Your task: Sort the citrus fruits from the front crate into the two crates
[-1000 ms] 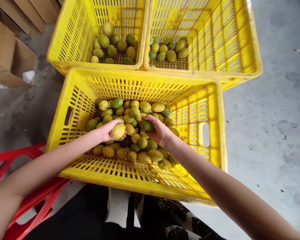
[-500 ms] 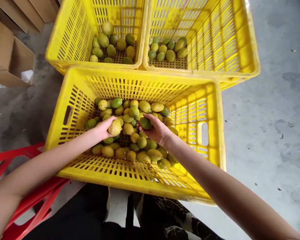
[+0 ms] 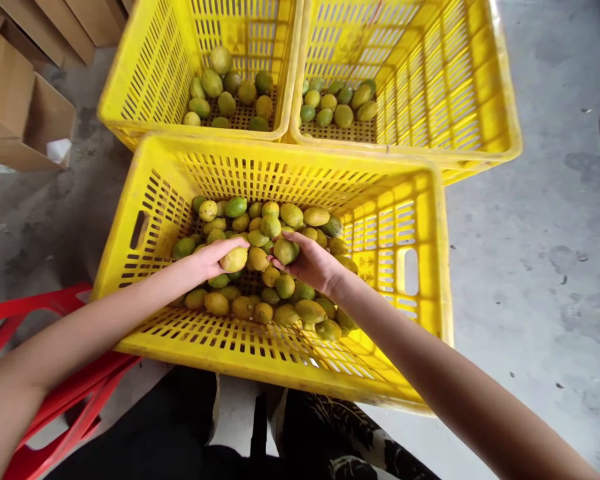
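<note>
Both hands are low in the near crate (image 3: pixel 130 200): left hand (image 3: pixel 210 259) cups a yellow fruit (image 3: pixel 234 259), right hand (image 3: pixel 311 265) pinches a greener one (image 3: pixel 285 251) at its fingers, the two fruits side by side.

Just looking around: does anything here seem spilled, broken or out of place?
Nothing stands out. All the fruit lies inside the three yellow crates, none on the floor. The left hand holds a yellow fruit and the right hand a greener fruit, both over the nearest crate's pile.
</note>
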Demonstrator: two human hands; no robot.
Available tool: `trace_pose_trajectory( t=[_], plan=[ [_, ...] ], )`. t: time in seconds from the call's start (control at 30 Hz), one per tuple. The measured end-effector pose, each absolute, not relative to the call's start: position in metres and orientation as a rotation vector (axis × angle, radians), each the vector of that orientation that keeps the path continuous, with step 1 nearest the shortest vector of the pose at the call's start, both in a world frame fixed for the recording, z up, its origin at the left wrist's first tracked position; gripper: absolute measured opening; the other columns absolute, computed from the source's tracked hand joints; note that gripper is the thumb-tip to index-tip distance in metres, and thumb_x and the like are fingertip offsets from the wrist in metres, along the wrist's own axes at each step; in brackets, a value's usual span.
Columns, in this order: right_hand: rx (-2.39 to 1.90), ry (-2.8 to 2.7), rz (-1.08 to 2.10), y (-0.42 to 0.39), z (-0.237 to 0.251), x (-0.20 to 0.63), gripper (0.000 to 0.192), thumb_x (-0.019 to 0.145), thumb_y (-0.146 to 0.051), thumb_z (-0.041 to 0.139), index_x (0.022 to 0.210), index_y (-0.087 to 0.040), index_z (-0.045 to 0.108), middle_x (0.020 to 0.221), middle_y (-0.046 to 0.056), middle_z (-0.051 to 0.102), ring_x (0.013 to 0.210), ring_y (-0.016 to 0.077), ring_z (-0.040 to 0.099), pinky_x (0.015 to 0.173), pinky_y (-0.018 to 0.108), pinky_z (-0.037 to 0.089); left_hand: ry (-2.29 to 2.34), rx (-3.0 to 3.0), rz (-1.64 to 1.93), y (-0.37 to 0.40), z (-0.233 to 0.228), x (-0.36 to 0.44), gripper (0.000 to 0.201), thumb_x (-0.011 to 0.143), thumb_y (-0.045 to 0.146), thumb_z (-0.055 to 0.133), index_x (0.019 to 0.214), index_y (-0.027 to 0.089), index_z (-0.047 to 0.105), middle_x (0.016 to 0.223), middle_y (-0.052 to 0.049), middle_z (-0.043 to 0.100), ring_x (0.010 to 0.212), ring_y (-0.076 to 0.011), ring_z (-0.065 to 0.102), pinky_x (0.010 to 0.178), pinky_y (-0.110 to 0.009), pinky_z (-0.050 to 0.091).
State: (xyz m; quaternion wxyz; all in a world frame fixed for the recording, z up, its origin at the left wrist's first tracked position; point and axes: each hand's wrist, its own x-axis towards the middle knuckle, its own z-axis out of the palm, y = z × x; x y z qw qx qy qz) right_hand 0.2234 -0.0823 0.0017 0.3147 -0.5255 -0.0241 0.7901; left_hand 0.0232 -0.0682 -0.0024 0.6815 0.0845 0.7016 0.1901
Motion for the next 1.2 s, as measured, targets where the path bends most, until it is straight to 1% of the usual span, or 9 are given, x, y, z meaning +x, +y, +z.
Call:
trace_pose_trajectory(
  t=[0.13, 0.3, 0.47, 0.6, 0.77, 0.87, 0.93, 1.0, 1.2],
  plan=[
    [-1.355, -0.107, 2.025, -0.083, -0.001, 0.224, 0.016, 0.092, -0.009, 0.079, 0.101, -0.021, 0.071, 0.094, 0.006, 0.077, 0.078, 0.0196, 0.071, 0.066, 0.028, 0.065, 1.575, 0.108, 0.446, -0.067, 0.002, 0.024, 0.013, 0.103, 0.018, 0.078, 0.095, 0.018, 0.068, 0.073, 0.002, 0.068, 0.055, -0.0123, 0.063, 0.055, -0.021, 0.056],
    [-1.469, 0.012, 2.109, -0.08, 0.004, 0.224, 0.008, 0.105, -0.025, 0.064, 0.105, -0.017, 0.067, 0.081, 0.01, 0.073, 0.073, 0.0222, 0.073, 0.06, 0.027, 0.063, 1.501, 0.0, 0.425, -0.065, 0.005, 0.023, 0.027, 0.119, 0.027, 0.05, 0.102, 0.015, 0.068, 0.078, -0.005, 0.072, 0.057, -0.0182, 0.07, 0.052, -0.026, 0.059],
    [-1.406, -0.026, 2.181, -0.077, 0.011, 0.223, 0.024, 0.109, -0.026, 0.043, 0.107, -0.017, 0.064, 0.076, 0.01, 0.07, 0.056, 0.0191, 0.06, 0.04, 0.021, 0.039, 1.488, -0.146, 0.431, -0.063, 0.001, 0.021, 0.03, 0.121, 0.031, 0.041, 0.113, 0.016, 0.066, 0.078, -0.008, 0.073, 0.059, -0.0196, 0.072, 0.052, -0.027, 0.064],
    [-1.465, -0.031, 2.148, -0.078, 0.017, 0.221, 0.022, 0.11, -0.024, 0.042, 0.104, -0.017, 0.063, 0.074, 0.007, 0.066, 0.054, 0.0177, 0.056, 0.041, 0.021, 0.038, 1.462, -0.103, 0.421, -0.063, 0.003, 0.022, 0.028, 0.12, 0.033, 0.048, 0.113, 0.013, 0.067, 0.078, -0.01, 0.074, 0.058, -0.0201, 0.072, 0.049, -0.027, 0.063],
    [-1.486, -0.086, 2.051, -0.082, 0.012, 0.22, 0.012, 0.095, -0.009, 0.072, 0.1, -0.019, 0.067, 0.082, 0.003, 0.069, 0.066, 0.0163, 0.063, 0.054, 0.022, 0.053, 1.488, 0.043, 0.436, -0.064, 0.001, 0.023, 0.011, 0.107, 0.025, 0.078, 0.108, 0.017, 0.07, 0.078, -0.004, 0.074, 0.06, -0.0151, 0.07, 0.057, -0.023, 0.064],
    [-1.488, -0.101, 2.075, -0.085, 0.007, 0.221, 0.013, 0.093, -0.011, 0.076, 0.098, -0.02, 0.069, 0.081, 0.004, 0.071, 0.069, 0.0183, 0.065, 0.058, 0.025, 0.055, 1.499, 0.098, 0.457, -0.066, -0.002, 0.023, 0.024, 0.094, 0.015, 0.09, 0.107, 0.021, 0.07, 0.078, 0.001, 0.073, 0.061, -0.0133, 0.069, 0.064, -0.023, 0.064],
    [-1.529, -0.095, 2.133, -0.084, 0.006, 0.221, 0.007, 0.104, -0.024, 0.07, 0.098, -0.019, 0.068, 0.077, 0.006, 0.071, 0.066, 0.0194, 0.065, 0.055, 0.026, 0.053, 1.505, 0.089, 0.442, -0.067, -0.001, 0.023, 0.017, 0.098, 0.016, 0.085, 0.106, 0.021, 0.07, 0.077, 0.001, 0.072, 0.061, -0.0136, 0.068, 0.064, -0.023, 0.063],
    [-1.574, -0.107, 2.193, -0.082, 0.009, 0.221, 0.027, 0.115, -0.038, 0.055, 0.1, -0.019, 0.067, 0.074, 0.009, 0.071, 0.061, 0.0189, 0.063, 0.049, 0.023, 0.048, 1.508, 0.044, 0.415, -0.067, 0.002, 0.024, 0.006, 0.106, 0.024, 0.076, 0.107, 0.021, 0.071, 0.076, -0.001, 0.072, 0.059, -0.016, 0.067, 0.06, -0.024, 0.061],
    [-1.542, -0.124, 2.253, -0.079, 0.013, 0.22, 0.036, 0.12, -0.04, 0.038, 0.106, -0.02, 0.063, 0.071, 0.006, 0.068, 0.048, 0.0138, 0.049, 0.039, 0.018, 0.036, 1.452, -0.137, 0.411, -0.064, -0.001, 0.017, 0.029, 0.116, 0.032, 0.049, 0.119, 0.016, 0.073, 0.077, -0.009, 0.073, 0.055, -0.0223, 0.069, 0.048, -0.028, 0.058]
  ],
)
